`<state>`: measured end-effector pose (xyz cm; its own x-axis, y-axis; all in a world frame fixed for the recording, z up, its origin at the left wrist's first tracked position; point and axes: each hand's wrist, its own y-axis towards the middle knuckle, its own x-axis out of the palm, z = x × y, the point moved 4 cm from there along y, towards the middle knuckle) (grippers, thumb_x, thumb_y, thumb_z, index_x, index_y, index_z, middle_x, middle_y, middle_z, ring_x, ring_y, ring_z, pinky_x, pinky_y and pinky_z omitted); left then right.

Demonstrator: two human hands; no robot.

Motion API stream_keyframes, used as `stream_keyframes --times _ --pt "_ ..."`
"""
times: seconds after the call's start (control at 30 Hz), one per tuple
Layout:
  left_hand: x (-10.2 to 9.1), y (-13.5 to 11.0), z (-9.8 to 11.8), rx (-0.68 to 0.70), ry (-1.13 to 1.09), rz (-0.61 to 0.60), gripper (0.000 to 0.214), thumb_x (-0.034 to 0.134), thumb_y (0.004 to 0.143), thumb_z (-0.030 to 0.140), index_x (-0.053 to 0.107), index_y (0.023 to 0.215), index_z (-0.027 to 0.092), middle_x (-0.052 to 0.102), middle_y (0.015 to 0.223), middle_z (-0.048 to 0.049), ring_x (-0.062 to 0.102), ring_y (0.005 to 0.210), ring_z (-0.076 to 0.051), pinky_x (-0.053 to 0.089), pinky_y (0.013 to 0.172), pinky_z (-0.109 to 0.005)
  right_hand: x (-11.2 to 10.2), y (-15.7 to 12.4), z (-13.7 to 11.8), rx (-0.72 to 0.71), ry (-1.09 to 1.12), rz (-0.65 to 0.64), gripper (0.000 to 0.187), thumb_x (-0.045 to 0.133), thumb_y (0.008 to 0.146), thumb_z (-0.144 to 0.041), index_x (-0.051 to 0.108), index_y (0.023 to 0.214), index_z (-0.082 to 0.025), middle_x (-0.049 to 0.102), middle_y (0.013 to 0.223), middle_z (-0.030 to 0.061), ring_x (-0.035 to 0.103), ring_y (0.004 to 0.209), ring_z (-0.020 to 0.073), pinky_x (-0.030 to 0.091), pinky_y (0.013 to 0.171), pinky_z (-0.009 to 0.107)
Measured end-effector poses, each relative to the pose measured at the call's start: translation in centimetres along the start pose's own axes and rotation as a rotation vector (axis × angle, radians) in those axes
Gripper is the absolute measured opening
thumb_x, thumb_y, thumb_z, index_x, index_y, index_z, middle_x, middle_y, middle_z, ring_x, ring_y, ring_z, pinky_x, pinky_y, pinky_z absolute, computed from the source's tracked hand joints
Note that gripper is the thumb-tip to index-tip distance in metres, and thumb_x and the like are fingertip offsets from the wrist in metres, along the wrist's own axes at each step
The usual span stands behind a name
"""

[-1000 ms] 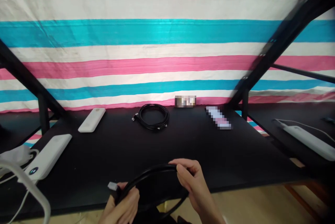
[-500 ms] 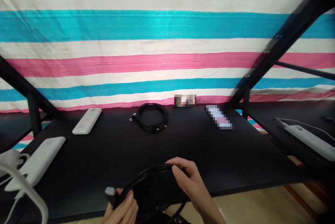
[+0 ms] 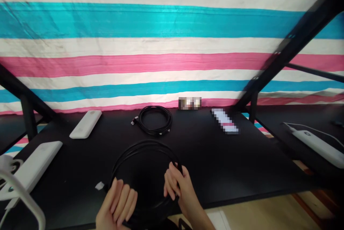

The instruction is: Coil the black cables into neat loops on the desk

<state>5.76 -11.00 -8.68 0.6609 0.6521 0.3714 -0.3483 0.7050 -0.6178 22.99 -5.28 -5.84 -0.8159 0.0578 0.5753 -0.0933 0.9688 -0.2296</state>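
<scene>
A black coiled cable [image 3: 139, 151] lies in a wide loop on the black table [image 3: 215, 165], near its front edge. My left hand [image 3: 118, 206] rests on the loop's near left side, fingers laid over the strands, close to the cable's silver plug [image 3: 99, 186]. My right hand [image 3: 177, 187] pinches the strands on the loop's right side. A second black cable [image 3: 154, 120], wound into a smaller coil, sits farther back at the table's middle.
Two white power banks [image 3: 85, 124] [image 3: 37, 163] lie at the left. A blurred small box [image 3: 190, 103] and a blurred flat item [image 3: 225, 121] sit at the back. Another white device [image 3: 318, 145] with a cord is on the right table. Black frame struts cross both sides.
The cable loop, held upright over the table's edge before, now lies flat on the table. Both hands have moved forward with it and press on its sides.
</scene>
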Motion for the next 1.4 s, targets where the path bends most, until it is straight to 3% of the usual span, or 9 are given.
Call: stream_keyframes --times 0.1,0.23,0.33,0.43,0.63,0.83,0.97,1.17,1.4 --pt "2.2 0.2 0.7 0.048 0.023 0.023 0.019 0.071 0.070 0.037 0.062 0.063 0.021 0.071 0.061 -0.0014 0.069 0.061 -0.020 0.059 0.061 -0.032 1.0 0.0 1.0 0.106 0.137 -0.052 0.067 0.068 0.071 -0.054 0.020 0.037 -0.023 0.020 0.028 -0.0109 0.020 0.025 0.0019 0.038 0.032 0.018" --pt "4.3 -0.2 1.0 0.073 -0.050 0.064 0.027 0.068 0.071 0.035 0.052 0.054 0.021 0.059 0.045 0.0029 0.062 0.047 -0.015 0.056 0.058 -0.028 1.6 -0.1 1.8 0.165 0.254 -0.089 0.073 0.068 0.071 -0.049 0.010 0.034 -0.023 0.014 0.026 -0.0106 0.016 0.024 0.0009 0.033 0.030 0.016" --pt "5.0 -0.7 0.5 0.080 -0.096 -0.049 0.044 0.065 0.073 0.036 0.036 0.044 0.021 0.037 0.033 0.0071 0.038 0.028 -0.006 0.048 0.046 -0.024 1.4 0.1 2.0 0.170 0.280 -0.106 0.075 0.068 0.069 -0.052 0.009 0.032 -0.023 0.013 0.024 -0.0100 0.014 0.022 0.0010 0.027 0.026 0.016" --pt "5.4 -1.1 0.1 0.126 -0.091 -0.197 0.054 0.060 0.077 0.038 0.023 0.040 0.022 0.023 0.032 0.0071 0.022 0.028 -0.005 0.038 0.040 -0.024 1.1 0.1 2.2 0.173 0.300 -0.102 0.077 0.069 0.067 -0.052 0.008 0.030 -0.023 0.011 0.024 -0.0092 0.014 0.021 0.0009 0.020 0.025 0.016" --pt "6.2 -0.8 1.0 0.287 0.143 -0.337 0.048 0.067 0.068 0.043 0.040 0.034 0.024 0.036 0.032 0.0025 0.039 0.036 -0.012 0.046 0.058 -0.033 0.7 -0.2 3.0 0.192 0.371 0.028 0.074 0.068 0.069 -0.042 0.005 0.036 -0.022 0.010 0.026 -0.0098 0.014 0.025 0.0012 0.021 0.032 0.017" --pt "6.9 -0.9 0.1 0.242 0.095 -0.504 0.047 0.066 0.071 0.041 0.047 0.031 0.025 0.040 0.030 -0.0007 0.040 0.036 -0.014 0.040 0.054 -0.035 -0.2 0.0 4.3 0.240 0.376 0.167 0.066 0.065 0.068 -0.042 0.008 0.042 -0.023 0.014 0.031 -0.0105 0.012 0.029 0.0022 0.022 0.033 0.019" --pt "7.1 -1.2 0.1 0.274 0.149 -0.624 0.044 0.065 0.072 0.041 0.052 0.034 0.024 0.045 0.033 -0.0028 0.043 0.039 -0.016 0.037 0.052 -0.035 -0.4 0.2 4.7 0.219 0.292 0.190 0.059 0.065 0.068 -0.044 0.017 0.042 -0.023 0.018 0.032 -0.0105 0.016 0.031 0.0032 0.032 0.038 0.019" --pt "6.8 1.2 0.7 0.375 0.209 -0.457 0.053 0.055 0.081 0.042 0.044 0.033 0.023 0.038 0.032 0.0000 0.036 0.036 -0.013 0.035 0.053 -0.032 -0.9 1.4 4.5 0.124 0.174 0.194 0.045 0.065 0.070 -0.045 0.039 0.043 -0.021 0.034 0.034 -0.0080 0.035 0.034 0.0072 0.045 0.044 0.023" --pt "5.9 4.8 -0.6 0.518 0.483 -0.330 0.055 0.041 0.090 0.043 0.047 0.040 0.021 0.046 0.044 -0.0009 0.045 0.048 -0.015 0.035 0.060 -0.029 -1.7 2.9 4.5 -0.101 0.070 0.191 0.047 0.064 0.075 -0.046 0.043 0.042 -0.020 0.037 0.033 -0.0077 0.034 0.028 0.0068 0.047 0.037 0.025"
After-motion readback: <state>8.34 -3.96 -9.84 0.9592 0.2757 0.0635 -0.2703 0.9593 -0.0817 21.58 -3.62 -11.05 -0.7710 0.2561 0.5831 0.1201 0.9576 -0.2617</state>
